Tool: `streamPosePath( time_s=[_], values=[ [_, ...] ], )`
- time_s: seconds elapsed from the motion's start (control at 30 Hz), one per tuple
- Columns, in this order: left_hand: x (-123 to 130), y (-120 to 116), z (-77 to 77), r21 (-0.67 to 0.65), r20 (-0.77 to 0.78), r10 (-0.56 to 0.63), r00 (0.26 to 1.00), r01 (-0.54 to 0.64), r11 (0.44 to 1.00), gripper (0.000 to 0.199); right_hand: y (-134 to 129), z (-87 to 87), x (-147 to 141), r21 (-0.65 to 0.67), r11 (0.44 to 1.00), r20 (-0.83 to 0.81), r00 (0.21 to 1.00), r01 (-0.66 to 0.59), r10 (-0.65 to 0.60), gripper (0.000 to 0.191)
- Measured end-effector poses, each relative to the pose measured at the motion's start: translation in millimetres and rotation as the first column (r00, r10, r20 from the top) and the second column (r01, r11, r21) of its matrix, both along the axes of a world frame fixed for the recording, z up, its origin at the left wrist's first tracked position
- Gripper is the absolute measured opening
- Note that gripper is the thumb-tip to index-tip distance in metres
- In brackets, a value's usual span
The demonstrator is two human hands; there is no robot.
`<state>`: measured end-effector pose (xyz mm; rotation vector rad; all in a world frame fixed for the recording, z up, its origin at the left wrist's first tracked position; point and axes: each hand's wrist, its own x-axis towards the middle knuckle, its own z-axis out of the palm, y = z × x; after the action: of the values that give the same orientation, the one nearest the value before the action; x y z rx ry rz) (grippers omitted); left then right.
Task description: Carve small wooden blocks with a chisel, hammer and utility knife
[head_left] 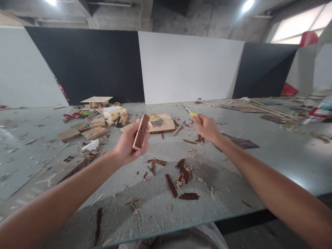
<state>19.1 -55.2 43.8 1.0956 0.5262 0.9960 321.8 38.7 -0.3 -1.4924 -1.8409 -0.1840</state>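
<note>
My left hand (131, 143) grips a small wooden block (141, 132), dark brown on its broad face and pale along one side, held tilted above the table. Off to the right, my right hand (207, 128) is closed round the yellow handle of a utility knife (195, 117), its metal end pointing up and to the left, away from the block. Below and between the hands lie dark brown wood shavings (185, 173) and longer strips (171, 185). A flat pale board (166, 123) rests behind my left hand.
At the left sit wood pieces (95, 132), a pale yellow packet (114, 113) and crumpled white tissue (91, 145). Long thin strips (272, 110) and a plastic bottle (321, 110) lie at the right. A white panel (190, 67) stands along the table's back. The table's front edge (181, 227) is close to me.
</note>
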Motion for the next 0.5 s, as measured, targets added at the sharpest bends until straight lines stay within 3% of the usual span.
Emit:
streamPosePath(
  time_s=[0.13, 0.3, 0.4, 0.5],
  values=[
    [0.0, 12.8, -7.0, -0.012, -0.074, 0.166, 0.983, -0.167, 0.986, 0.042, -15.7, 3.2, -20.1, 0.051, 0.985, -0.035, 0.986, -0.163, 0.164, 0.043],
    [3.7, 24.6, -22.7, -0.017, -0.157, 0.327, 0.932, -0.334, 0.942, 0.038, -49.6, 6.1, -58.0, -0.022, 0.869, 0.093, 0.864, -0.495, 0.495, 0.038],
    [8.1, 21.7, -19.6, -0.047, -0.148, 0.377, 0.914, -0.388, 0.921, 0.036, -63.0, 5.2, -68.8, -0.061, 0.795, 0.158, 0.781, -0.604, 0.605, 0.037],
    [12.5, 14.6, -12.4, -0.135, -0.171, 0.418, 0.892, -0.441, 0.887, 0.036, -68.9, 2.4, -73.4, -0.088, 0.772, 0.2, 0.748, -0.629, 0.632, 0.038]
  ],
)
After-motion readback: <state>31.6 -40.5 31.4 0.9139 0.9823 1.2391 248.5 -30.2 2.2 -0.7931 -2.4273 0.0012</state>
